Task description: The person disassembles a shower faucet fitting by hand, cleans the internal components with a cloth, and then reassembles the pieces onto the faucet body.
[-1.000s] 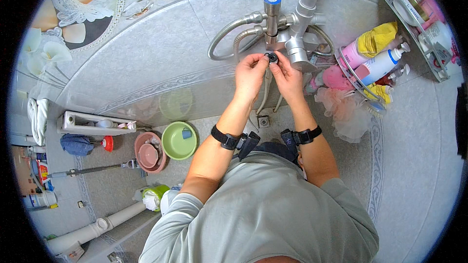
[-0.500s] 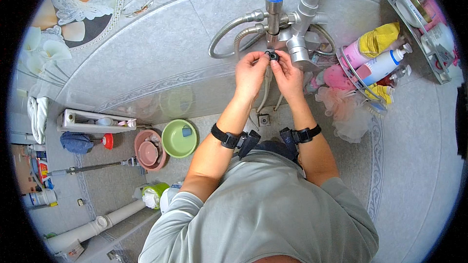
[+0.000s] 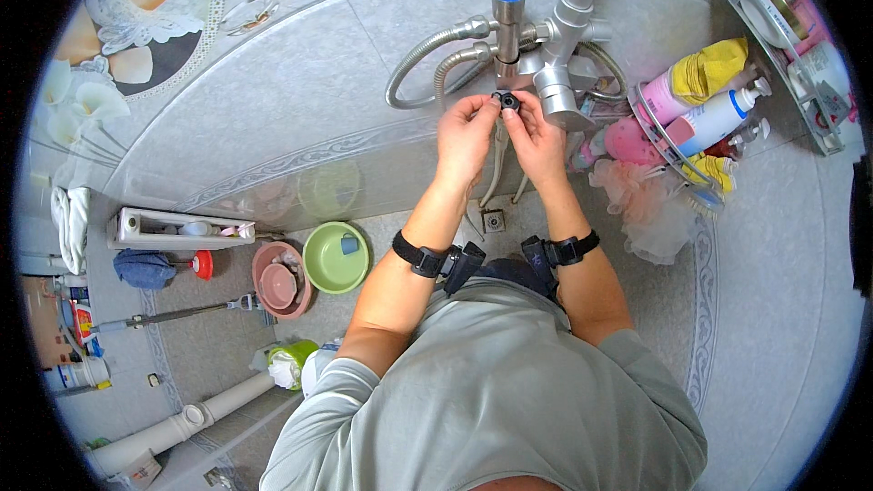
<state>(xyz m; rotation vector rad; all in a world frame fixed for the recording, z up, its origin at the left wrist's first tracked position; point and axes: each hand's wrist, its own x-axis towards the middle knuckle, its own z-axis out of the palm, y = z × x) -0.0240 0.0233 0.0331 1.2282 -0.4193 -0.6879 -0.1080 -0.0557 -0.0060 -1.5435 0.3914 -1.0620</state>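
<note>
A small black round part with an opening in its middle (image 3: 510,103) is pinched between the fingertips of both hands, just below the silver shower fittings. My left hand (image 3: 465,140) grips its left side with thumb and forefinger. From the right, my right hand (image 3: 536,140) closes its thumb and fingers on the same part. Right above the hands stands a metal valve with a blue-marked top (image 3: 509,18), with braided hoses (image 3: 400,64) looping off to its left. What kind of part it is cannot be made out.
A thick silver pipe (image 3: 575,23) rises beside the valve. On the right, a wire rack (image 3: 668,141) holds bottles and yellow cloths, with a pink mesh sponge (image 3: 632,191) hanging below. Green (image 3: 336,284) and pink basins (image 3: 289,300) stand on the floor at left, near a drain (image 3: 493,221).
The black part has turned slightly between my fingertips, showing its opening more squarely. Both hands keep hold of it in nearly the same place.
</note>
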